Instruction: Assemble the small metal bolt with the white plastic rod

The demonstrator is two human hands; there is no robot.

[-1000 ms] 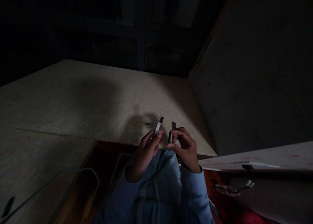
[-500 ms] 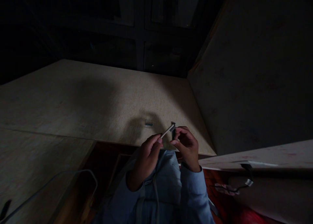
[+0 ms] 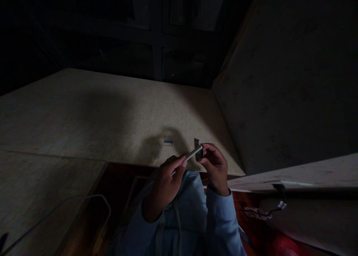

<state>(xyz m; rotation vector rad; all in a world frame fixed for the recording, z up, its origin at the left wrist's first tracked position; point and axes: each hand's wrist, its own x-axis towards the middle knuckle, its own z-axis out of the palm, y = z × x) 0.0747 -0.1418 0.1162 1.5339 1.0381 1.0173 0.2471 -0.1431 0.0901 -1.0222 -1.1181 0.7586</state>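
In the head view, my left hand (image 3: pixel 170 174) is closed around the handle of a slim white toothbrush (image 3: pixel 194 152), which slants up to the right. My right hand (image 3: pixel 214 164) pinches a small dark block (image 3: pixel 199 153) between thumb and fingers. The toothbrush's far end lies over the block; dim light hides whether they touch. Just beyond the block a small dark piece with pale edges (image 3: pixel 196 141) shows, and I cannot tell whether it is joined to the block. To the left, a small dark strip with a clear surround (image 3: pixel 168 142) lies on the pale tabletop (image 3: pixel 145 110).
A dark window (image 3: pixel 159 32) stands behind the tabletop, and a pale panel (image 3: pixel 288 84) rises at the right. A grey cable (image 3: pixel 69 199) runs across the lower left surface. At lower right hangs a black cable with a white tag (image 3: pixel 282 205).
The toothbrush has moved slightly right and down over the dark block, and its head has turned so the bristle side no longer shows. Both hands keep their hold.
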